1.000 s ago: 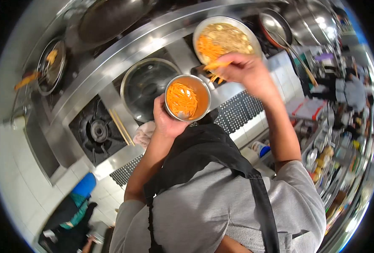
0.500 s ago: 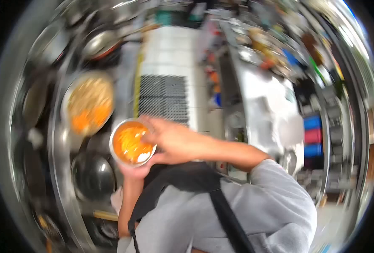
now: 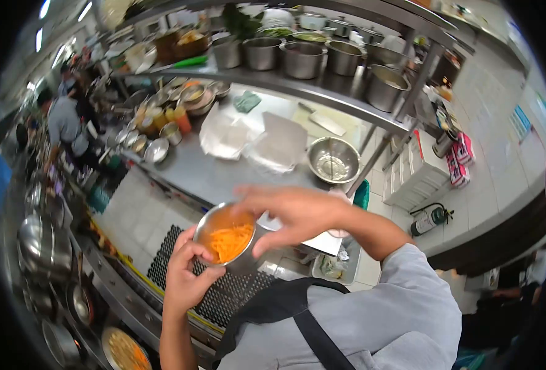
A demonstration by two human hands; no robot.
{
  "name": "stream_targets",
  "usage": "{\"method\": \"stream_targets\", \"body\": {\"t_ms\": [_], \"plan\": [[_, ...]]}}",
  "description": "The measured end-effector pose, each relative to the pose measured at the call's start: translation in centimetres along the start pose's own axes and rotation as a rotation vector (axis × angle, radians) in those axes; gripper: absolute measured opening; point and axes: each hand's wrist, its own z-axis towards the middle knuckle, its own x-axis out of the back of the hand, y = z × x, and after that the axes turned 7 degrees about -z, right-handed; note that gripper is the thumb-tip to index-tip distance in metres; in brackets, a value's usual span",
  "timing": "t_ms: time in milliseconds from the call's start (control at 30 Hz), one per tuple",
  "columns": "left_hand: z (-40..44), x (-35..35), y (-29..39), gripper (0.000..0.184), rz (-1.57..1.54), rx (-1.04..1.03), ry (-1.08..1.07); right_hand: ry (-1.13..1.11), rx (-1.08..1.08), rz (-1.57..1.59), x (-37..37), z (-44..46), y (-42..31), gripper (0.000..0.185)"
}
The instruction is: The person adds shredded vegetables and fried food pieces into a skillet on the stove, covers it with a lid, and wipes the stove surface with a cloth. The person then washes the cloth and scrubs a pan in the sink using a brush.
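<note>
A metal cup (image 3: 245, 262) is tilted so that its mouth faces me, with orange shreds that look like carrot (image 3: 230, 242) inside. My left hand (image 3: 190, 271) grips its rim on the left, thumb and fingers pinching the wall. My right hand (image 3: 297, 213) is at the cup's right side, fingers spread at the upper rim and thumb beside the outer wall. Whether it touches the metal I cannot tell. At the lower left, a pan (image 3: 106, 336) on the stove holds pale food and orange shreds (image 3: 125, 351).
Beyond the cup, a steel counter (image 3: 183, 166) carries white sheets (image 3: 276, 142), a cleaver (image 3: 325, 121) and a steel bowl (image 3: 334, 159). Several pots (image 3: 302, 58) line the shelf above. A black mat (image 3: 236, 299) covers part of the floor. One person (image 3: 69, 120) stands far left.
My view has swung right from the stove toward the counter, with the cup carried along. My right hand has pulled its fingers out of the cup and spread them at the rim.
</note>
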Motion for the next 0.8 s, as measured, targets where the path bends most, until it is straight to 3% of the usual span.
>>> {"method": "stream_targets", "body": {"t_ms": [67, 133, 200, 300, 333, 433, 600, 700, 800], "plan": [[5.1, -2.1, 1.1, 0.027, 0.094, -0.108, -0.009, 0.204, -0.246, -0.34, 6.2, -2.5, -1.6, 0.064], [10.2, -4.2, 2.5, 0.023, 0.107, -0.14, -0.012, 0.693, -0.342, -0.721, 11.1, -4.3, 0.1, 0.057], [15.3, -6.4, 3.7, 0.019, 0.179, -0.253, -0.011, 0.989, -0.484, -1.178, 15.9, -6.3, 3.6, 0.051], [22.3, -9.9, 4.8, 0.015, 0.251, -0.37, -0.006, 0.874, -0.882, -1.256, 19.5, -7.8, 5.7, 0.044], [24.5, -10.8, 4.5, 0.017, 0.237, -0.393, -0.008, 0.804, -0.925, -1.252, 19.6, -7.9, 6.1, 0.035], [29.9, -13.2, 3.4, 0.02, 0.346, -0.559, 0.044, 0.87, -0.815, -1.269, 20.0, -8.6, 8.0, 0.023], [33.7, -16.7, 4.1, 0.025, 0.343, -0.538, 0.069, 0.881, -0.55, -1.199, 15.8, -10.2, 2.7, 0.013], [35.2, -18.6, 4.1, 0.026, 0.474, -0.675, 0.028, 0.798, -0.411, -1.048, 11.7, -12.2, -2.8, 0.017], [37.8, -21.1, 3.0, 0.03, 0.5, -0.627, -0.008, 0.711, -0.315, -0.97, 8.9, -13.7, -4.3, 0.024]]}}
